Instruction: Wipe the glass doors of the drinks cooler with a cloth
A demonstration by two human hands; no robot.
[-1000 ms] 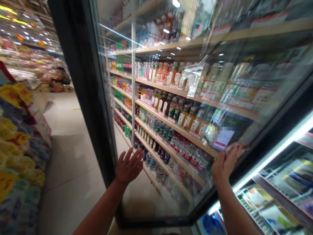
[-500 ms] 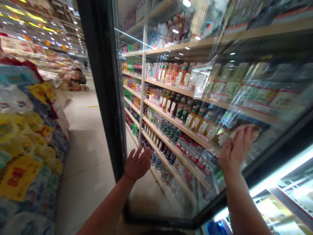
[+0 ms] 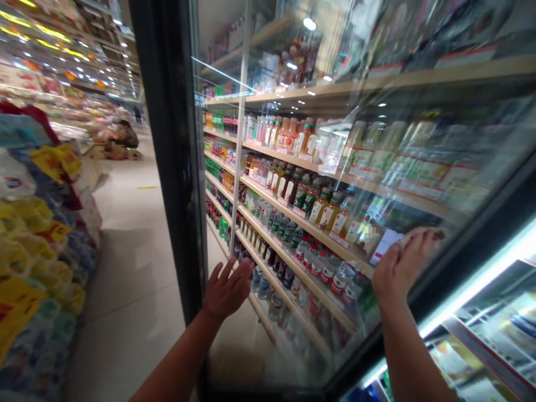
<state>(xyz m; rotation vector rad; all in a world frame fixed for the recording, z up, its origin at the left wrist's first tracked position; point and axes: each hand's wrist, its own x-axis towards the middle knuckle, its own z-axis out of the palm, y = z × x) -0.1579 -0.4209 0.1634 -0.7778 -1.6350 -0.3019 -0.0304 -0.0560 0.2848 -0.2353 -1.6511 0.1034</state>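
A glass cooler door with a black frame point(image 3: 167, 145) stands swung open in front of me. My right hand point(image 3: 396, 271) presses a pale, crumpled cloth point(image 3: 433, 234) against the glass, near the door's lower right edge. The fingers lie over the cloth and hide much of it. My left hand point(image 3: 228, 287) is open, fingers spread and holding nothing, by the frame on the left side of the door. Whether its fingertips touch the glass I cannot tell. A pale rectangle point(image 3: 386, 245) shows in the glass beside my right hand.
Shelves of bottled drinks point(image 3: 330, 212) show through or in the glass. Lit cooler shelves point(image 3: 481, 340) stand at the lower right. Stacked packs with yellow signs point(image 3: 37, 234) line the left of the aisle floor point(image 3: 134, 251). A person point(image 3: 125, 134) crouches farther down.
The view has shifted, so the scene sits farther left and slightly lower. My right hand with the cloth is slightly lower in view. The pale rectangle now shows beside it. My left hand stays spread.
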